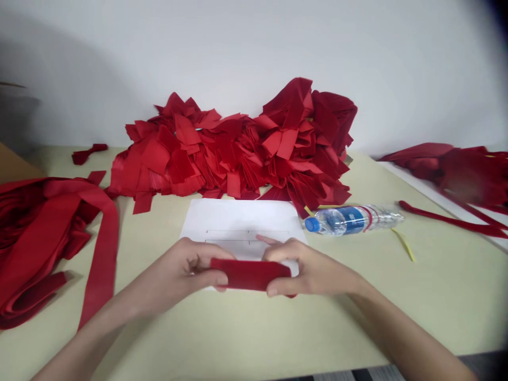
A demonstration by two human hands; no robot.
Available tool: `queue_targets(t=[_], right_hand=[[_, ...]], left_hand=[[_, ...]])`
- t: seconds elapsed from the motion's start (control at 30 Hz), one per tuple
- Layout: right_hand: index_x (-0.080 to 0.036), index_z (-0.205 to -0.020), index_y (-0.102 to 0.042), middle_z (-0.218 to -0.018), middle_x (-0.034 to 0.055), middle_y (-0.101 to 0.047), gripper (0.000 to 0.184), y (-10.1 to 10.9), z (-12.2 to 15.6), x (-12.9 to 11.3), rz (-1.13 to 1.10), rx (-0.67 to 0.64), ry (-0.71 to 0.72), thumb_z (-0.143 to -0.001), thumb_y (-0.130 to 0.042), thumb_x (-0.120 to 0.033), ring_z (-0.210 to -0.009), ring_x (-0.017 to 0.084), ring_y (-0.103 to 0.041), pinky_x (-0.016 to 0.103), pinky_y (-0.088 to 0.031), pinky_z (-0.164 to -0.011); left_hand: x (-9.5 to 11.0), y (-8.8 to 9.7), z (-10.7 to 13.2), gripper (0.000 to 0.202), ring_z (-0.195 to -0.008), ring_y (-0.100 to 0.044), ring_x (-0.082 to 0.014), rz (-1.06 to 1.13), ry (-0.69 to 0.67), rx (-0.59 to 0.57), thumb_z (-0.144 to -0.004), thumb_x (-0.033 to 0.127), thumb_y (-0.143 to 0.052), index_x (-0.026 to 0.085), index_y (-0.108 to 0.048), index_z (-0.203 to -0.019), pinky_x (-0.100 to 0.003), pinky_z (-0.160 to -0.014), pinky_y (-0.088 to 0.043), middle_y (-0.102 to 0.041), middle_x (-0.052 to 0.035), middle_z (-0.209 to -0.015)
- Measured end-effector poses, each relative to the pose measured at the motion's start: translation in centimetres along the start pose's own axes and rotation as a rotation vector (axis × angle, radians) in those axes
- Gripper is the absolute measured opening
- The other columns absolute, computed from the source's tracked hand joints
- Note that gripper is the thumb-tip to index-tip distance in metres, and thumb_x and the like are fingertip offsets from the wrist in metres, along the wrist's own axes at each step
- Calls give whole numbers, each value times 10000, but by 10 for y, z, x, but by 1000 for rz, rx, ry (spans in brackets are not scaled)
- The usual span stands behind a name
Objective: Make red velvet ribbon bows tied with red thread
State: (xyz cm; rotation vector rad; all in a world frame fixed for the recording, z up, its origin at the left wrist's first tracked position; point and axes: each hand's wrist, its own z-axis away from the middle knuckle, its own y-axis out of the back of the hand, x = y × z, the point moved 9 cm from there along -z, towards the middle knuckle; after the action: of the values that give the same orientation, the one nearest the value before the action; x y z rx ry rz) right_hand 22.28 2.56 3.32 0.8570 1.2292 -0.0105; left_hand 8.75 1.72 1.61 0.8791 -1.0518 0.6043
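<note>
Heaped red fabric pieces [238, 153], blue-capped water bottle [341, 220] lying sideways

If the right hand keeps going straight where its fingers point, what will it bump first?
The red cloth strip, which the right hand already touches; just past that, probably the left hand.

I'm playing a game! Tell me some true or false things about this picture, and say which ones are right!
1. The left hand and right hand both hold a short red fabric strip. True.
2. The plastic water bottle stands upright. False: it lies on its side on the table.
3. The white paper sheet has thin lines drawn on it. True.
4. The pile of red fabric pieces lies between the hands and the paper. False: it lies beyond the paper, by the wall.
</note>
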Motion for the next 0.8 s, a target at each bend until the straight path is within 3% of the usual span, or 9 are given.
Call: queue_targets(t=[0.07,0.13,0.17,0.4,0.53,0.8], right_hand=[[-155,-782,-644,-659,-31,-595,279,11,8,17,-76,19,-141,-774,-603,-431,-635,109,-575,266,-486,-729],[-158,-776,-641,-664,-25,-589,268,25,17,37,-127,69,-252,-774,-601,-422,-560,92,-534,208,-430,-510],[-160,-770,-637,-658,-24,-587,251,33,22,47,-153,102,-294,-772,-607,-409,-543,86,-520,200,-408,-480],[-163,-795,-640,-728,5,-626,210,62,39,85,-429,393,-397,-695,-700,-336,-655,117,-585,238,-490,-608],[-164,-795,-628,-694,-17,-585,266,69,43,95,-531,556,-409,-611,-768,-296,-573,82,-553,217,-501,-547],[-179,-679,-597,-639,-41,-512,263,76,53,105,-675,760,-401,-590,-776,-349,-566,64,-490,234,-532,-585]], left_hand=[[-9,13,-3,254,-630,-626,-126,49,45,52,-785,295,-606,225,-684,-1016,-202,-577,-474,-695,18,-681],[-20,26,-6,287,-695,-656,-153,102,86,116,-768,309,-625,234,-674,-1040,-231,-637,-502,-710,12,-729],[-26,32,-7,302,-717,-664,-162,128,103,148,-757,309,-637,237,-670,-1049,-243,-658,-511,-714,11,-743],[-47,45,-11,356,-762,-682,-178,218,176,187,-732,305,-670,237,-651,-1081,-272,-723,-530,-728,8,-749],[-49,45,-11,409,-832,-677,-194,245,177,190,-732,320,-667,223,-620,-1127,-296,-769,-523,-730,-11,-866],[-46,50,-8,460,-788,-675,-219,217,181,249,-702,303,-685,209,-612,-1146,-326,-729,-532,-731,-21,-817]])
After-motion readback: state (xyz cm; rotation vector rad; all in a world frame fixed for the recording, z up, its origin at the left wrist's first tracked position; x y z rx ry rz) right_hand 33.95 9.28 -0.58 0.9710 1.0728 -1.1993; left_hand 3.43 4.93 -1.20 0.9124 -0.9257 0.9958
